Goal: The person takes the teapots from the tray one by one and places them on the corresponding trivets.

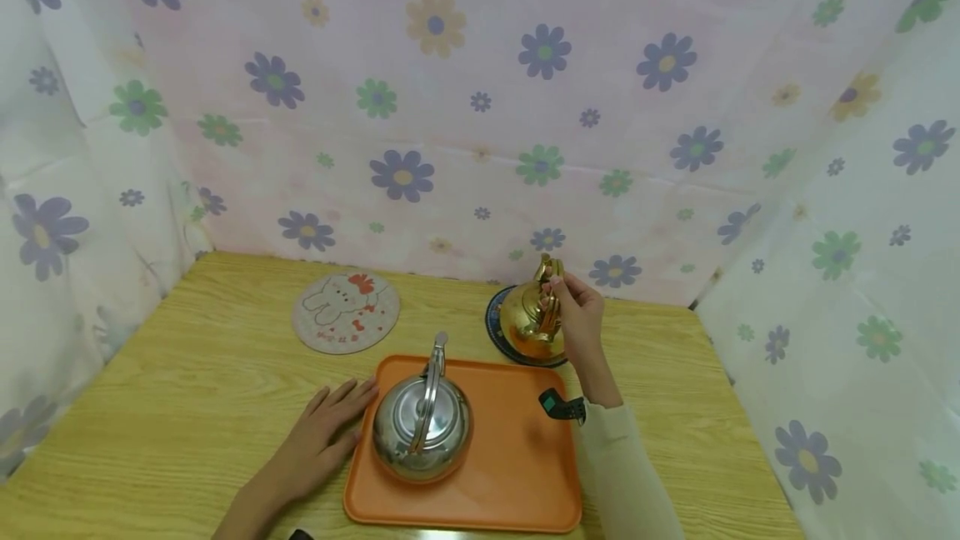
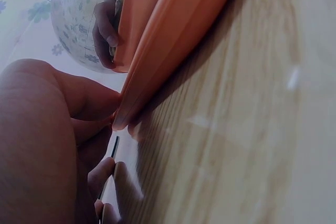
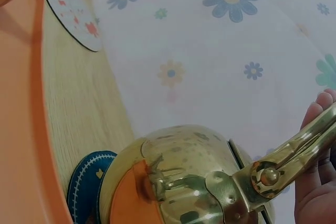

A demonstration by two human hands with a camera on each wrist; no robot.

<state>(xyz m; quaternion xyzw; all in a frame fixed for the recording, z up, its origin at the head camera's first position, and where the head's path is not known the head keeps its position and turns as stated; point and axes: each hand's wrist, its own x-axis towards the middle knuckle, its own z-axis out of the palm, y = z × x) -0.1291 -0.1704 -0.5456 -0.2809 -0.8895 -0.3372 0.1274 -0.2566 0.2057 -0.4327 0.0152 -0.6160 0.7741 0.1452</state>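
My right hand (image 1: pixel 582 312) grips the handle of a gold kettle (image 1: pixel 525 319); in the right wrist view its fingers (image 3: pixel 313 116) show behind the raised handle. Under the kettle is a round dark blue mat (image 1: pixel 495 332); whether they touch is hard to tell. A silver kettle (image 1: pixel 420 432) stands on the left part of an orange tray (image 1: pixel 517 457). My left hand (image 1: pixel 318 440) lies on the table at the tray's left edge, fingers extended. In the left wrist view, the thumb (image 2: pixel 94 98) touches the tray's rim.
A round mat with a rabbit picture (image 1: pixel 345 315) lies at the back left of the wooden table (image 1: pixel 202 373). Flowered curtain (image 1: pixel 480 107) encloses the back and both sides. A black strap device (image 1: pixel 561 405) is on my right wrist.
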